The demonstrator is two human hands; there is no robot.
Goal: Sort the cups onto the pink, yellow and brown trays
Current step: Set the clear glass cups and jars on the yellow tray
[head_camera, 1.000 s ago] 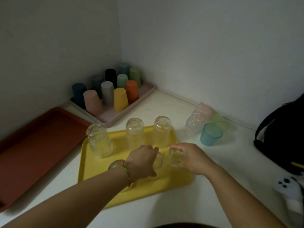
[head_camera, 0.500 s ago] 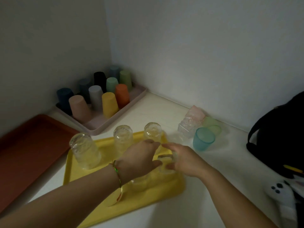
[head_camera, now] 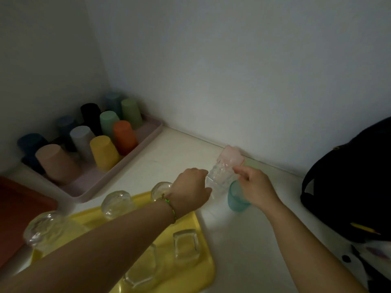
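**Both hands on the clear cup, off the tray's far corner**

So the left hand (head_camera: 191,187) has its fingers and thumb curled round the open end of a clear cup (head_camera: 221,176). The right hand (head_camera: 257,188) pinches the same cup from the other side, as far as the blur lets me tell. The cup is tilted, held just above the counter (head_camera: 179,153) and past the far right corner of the yellow tray (head_camera: 203,256). A pink cup (head_camera: 231,157) sits right at its far end, and I honestly can't tell whether the two are nested or just touching. There's a green bracelet (head_camera: 169,205) on the left wrist.

Right under the right hand stands a blue cup (head_camera: 236,200), mouth up. A pale green cup (head_camera: 252,163) peeks out behind the fingers.

On the yellow tray there are clear glasses (head_camera: 186,246) turned upside down, three taller ones along the back and two short ones nearer me. The left forearm crosses over them.

Further back in the corner, the pink tray (head_camera: 148,134) is packed with upside-down coloured cups (head_camera: 103,152). The brown tray (head_camera: 21,204) lies at the left edge, beside the yellow one. A black bag (head_camera: 349,182) sits against the wall on the right.
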